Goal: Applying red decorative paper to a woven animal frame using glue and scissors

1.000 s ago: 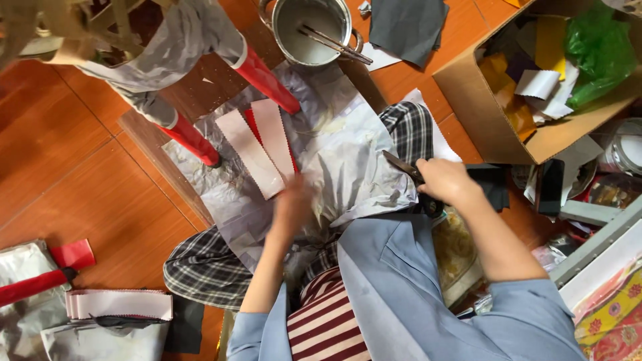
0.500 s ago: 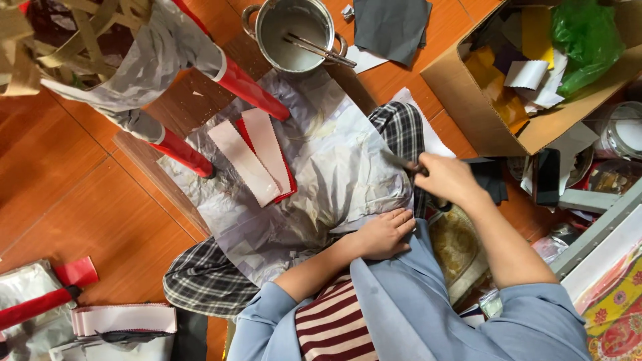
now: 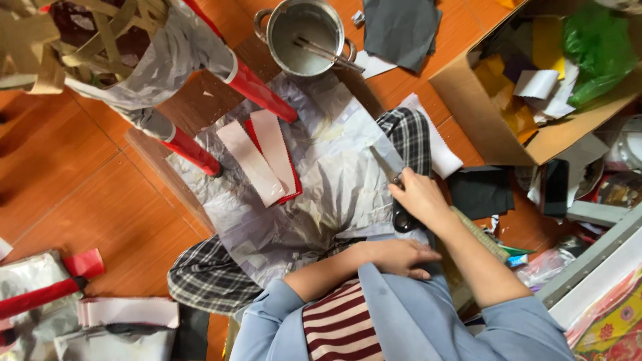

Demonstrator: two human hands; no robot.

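A crinkled silver sheet (image 3: 314, 194) lies spread over my lap and the checked cloth (image 3: 207, 281) beneath it. My right hand (image 3: 421, 200) is closed around black-handled scissors (image 3: 394, 177), whose blades point up over the sheet's right edge. My left hand (image 3: 394, 257) reaches across my body and lies flat on my blue garment, fingers stretched out, just below the sheet's lower edge. Pale pink strips with zigzag edges (image 3: 257, 157) rest on a red strip at the sheet's upper left.
A steel pot (image 3: 304, 33) with metal sticks stands at the top. A cardboard box (image 3: 495, 127) of coloured scraps is at upper right. Red stool legs (image 3: 257, 90) wrapped in silver stand at upper left. Dark fabric pieces (image 3: 478, 194) and silver-red bundles (image 3: 40, 294) lie about.
My left hand has slid from the middle of the silver sheet rightward to its lower edge by my lap. My right hand has stayed on the scissors at the sheet's right edge.
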